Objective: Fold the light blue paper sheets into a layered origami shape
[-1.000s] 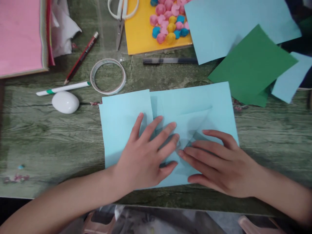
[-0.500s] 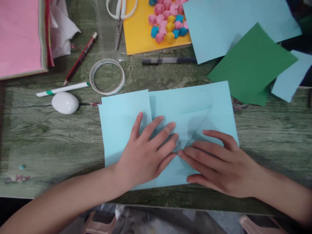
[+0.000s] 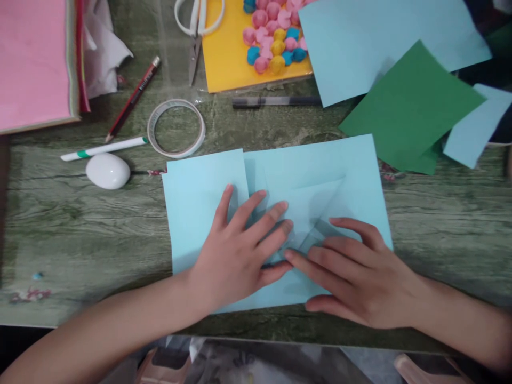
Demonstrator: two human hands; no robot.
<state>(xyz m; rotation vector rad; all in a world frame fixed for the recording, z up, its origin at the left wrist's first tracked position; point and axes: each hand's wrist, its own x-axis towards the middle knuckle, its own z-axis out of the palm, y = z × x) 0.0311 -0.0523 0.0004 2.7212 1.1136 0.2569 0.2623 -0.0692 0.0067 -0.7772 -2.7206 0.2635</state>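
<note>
Light blue paper (image 3: 356, 170) lies across the front middle of the table, with a smaller blue sheet (image 3: 204, 186) over its left part and a folded, creased flap (image 3: 316, 194) near its centre. My left hand (image 3: 244, 250) rests spread on these sheets, fingers pointing up and right. On the right side, my right hand (image 3: 352, 272) has its fingers apart, and its index fingertip touches the paper beside my left thumb. Part of the flap's lower edge is hidden under my fingers.
Behind the paper are a tape roll (image 3: 176, 128), scissors (image 3: 194, 42), a black pen (image 3: 276, 101) and a yellow sheet (image 3: 224, 64) with coloured pieces. A pencil (image 3: 133, 100), white marker (image 3: 104, 149) and white egg-shaped object (image 3: 108, 171) lie left; green paper (image 3: 414, 106) lies right.
My right hand's fingers have shifted slightly left and down along the folded flap. My left hand stays nearly still on the paper.
</note>
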